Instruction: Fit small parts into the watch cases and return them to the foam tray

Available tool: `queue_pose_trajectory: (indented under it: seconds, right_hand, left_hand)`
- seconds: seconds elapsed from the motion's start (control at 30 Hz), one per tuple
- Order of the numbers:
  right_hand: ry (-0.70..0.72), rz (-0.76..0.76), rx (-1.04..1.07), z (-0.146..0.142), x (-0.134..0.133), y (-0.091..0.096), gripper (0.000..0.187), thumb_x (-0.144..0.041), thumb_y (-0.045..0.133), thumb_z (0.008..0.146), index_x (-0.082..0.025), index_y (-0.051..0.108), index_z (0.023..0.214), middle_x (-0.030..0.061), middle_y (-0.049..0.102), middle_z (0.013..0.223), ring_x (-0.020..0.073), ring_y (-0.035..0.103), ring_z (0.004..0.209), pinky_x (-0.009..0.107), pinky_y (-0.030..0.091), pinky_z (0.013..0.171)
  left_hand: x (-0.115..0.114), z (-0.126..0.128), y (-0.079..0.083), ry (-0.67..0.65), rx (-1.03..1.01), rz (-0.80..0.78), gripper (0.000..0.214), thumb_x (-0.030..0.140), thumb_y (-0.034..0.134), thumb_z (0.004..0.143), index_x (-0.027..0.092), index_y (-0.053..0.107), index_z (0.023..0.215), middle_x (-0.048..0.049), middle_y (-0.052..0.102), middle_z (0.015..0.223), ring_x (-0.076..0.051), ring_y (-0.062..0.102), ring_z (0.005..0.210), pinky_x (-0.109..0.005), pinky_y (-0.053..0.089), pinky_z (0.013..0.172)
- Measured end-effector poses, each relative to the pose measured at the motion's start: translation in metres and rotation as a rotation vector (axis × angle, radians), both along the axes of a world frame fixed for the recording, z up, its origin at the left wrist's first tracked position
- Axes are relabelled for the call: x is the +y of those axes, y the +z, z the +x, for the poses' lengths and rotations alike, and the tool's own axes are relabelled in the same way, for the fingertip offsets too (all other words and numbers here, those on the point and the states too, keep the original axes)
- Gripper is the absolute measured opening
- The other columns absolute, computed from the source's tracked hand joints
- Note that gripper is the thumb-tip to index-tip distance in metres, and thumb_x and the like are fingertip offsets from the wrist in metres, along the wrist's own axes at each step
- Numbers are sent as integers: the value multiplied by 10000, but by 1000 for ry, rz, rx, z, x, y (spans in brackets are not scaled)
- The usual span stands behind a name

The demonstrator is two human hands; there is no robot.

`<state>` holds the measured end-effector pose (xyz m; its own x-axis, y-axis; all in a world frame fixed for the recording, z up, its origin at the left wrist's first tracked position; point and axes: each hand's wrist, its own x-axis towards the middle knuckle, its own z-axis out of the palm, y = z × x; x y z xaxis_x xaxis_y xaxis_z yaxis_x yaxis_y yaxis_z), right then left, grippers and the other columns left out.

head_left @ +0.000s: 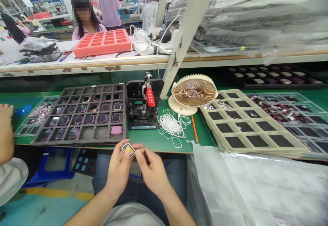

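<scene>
My left hand holds a small square watch case just in front of the bench edge, its thumb over the open face. The case has a pinkish-silver rim, and yellow shows inside it. My right hand is closed at the case's right edge, thumb and fingertips against it; its other fingers are curled and partly hidden. Beyond my hands lies a dark foam tray with several purple watches in its pockets. A toggle clamp press with a red handle stands behind. White ring-shaped gaskets lie in a tangled heap.
A beige fan and an orange stick are right of the press. Stacked cream trays and a clear parts tray fill the right. Plastic-wrapped sheets sit beside my right arm. A co-worker's arm is at left.
</scene>
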<state>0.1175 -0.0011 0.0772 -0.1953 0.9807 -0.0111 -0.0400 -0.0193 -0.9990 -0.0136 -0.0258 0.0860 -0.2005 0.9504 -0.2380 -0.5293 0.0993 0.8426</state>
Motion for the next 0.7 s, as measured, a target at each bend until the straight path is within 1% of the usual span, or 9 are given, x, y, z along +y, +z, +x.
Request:
queue_pose_trajectory:
  seconds: [0.07,0.17,0.23,0.33,0.4,0.47,0.53,0.6,0.7]
  right_hand:
    - [-114,-44,93,18,6,-3,510,-630,557,1033,-194,777,886,53,676,789,182,617,712,301,514,672]
    - [-347,-18,227,45,17,-6,597,-693,503,1034,-197,809,906,82,718,964,183,650,833,303,540,753]
    - [-422,-25,266,55,21,-6,633,-725,498,1022,-196,817,883,64,711,833,154,620,716,279,519,672]
    - [-336,-96,388,53,17,-5,688,-772,461,1007,-193,830,958,39,662,595,161,599,541,311,535,596]
    - [-275,-62,399,46,11,-4,543,-699,601,985,-216,837,1057,81,775,753,216,719,669,388,614,717]
    - [-247,46,316,37,4,-3,264,-488,792,931,-261,848,1056,87,821,939,242,770,810,423,638,813]
    - [-211,198,218,30,0,-2,133,-266,852,885,-297,859,1014,62,819,936,238,766,839,414,641,811]
    - [-165,330,153,26,-2,-1,194,-170,825,887,-317,866,1007,59,808,929,236,759,858,413,648,797]
    - [-109,462,97,24,-3,-2,309,-101,784,901,-341,858,1082,77,789,1197,278,754,1103,484,648,947]
  left_hand:
    - [6,-7,4,-33,-51,-1,332,403,770,951,207,635,1182,-134,803,1130,-279,773,1057,-452,614,939]
    - [10,-17,10,-130,-63,-12,322,373,775,947,188,650,1178,-163,786,1168,-258,778,917,-394,633,761]
    - [11,-19,11,-175,-48,-15,363,377,763,955,183,648,1239,-193,765,1217,-248,766,866,-354,609,667]
    - [10,-16,10,-219,1,-37,453,407,759,955,200,633,1338,-195,751,1228,-200,728,757,-287,522,553]
    - [9,-13,9,-249,40,-53,479,431,763,950,213,632,1356,-174,750,1210,-167,698,713,-260,473,527]
    - [8,-10,10,-292,71,-61,521,467,774,935,213,627,1365,-141,763,1109,-150,668,679,-250,453,522]
    - [7,-8,12,-324,109,-66,565,503,780,921,199,622,1370,-86,756,917,-137,625,628,-242,443,520]
    - [5,-8,14,-323,152,-66,566,532,779,913,188,638,1340,-41,710,785,-129,588,592,-236,435,512]
    - [3,-9,15,-305,199,-69,540,560,776,903,193,667,1283,-42,699,810,-127,589,598,-229,422,492]
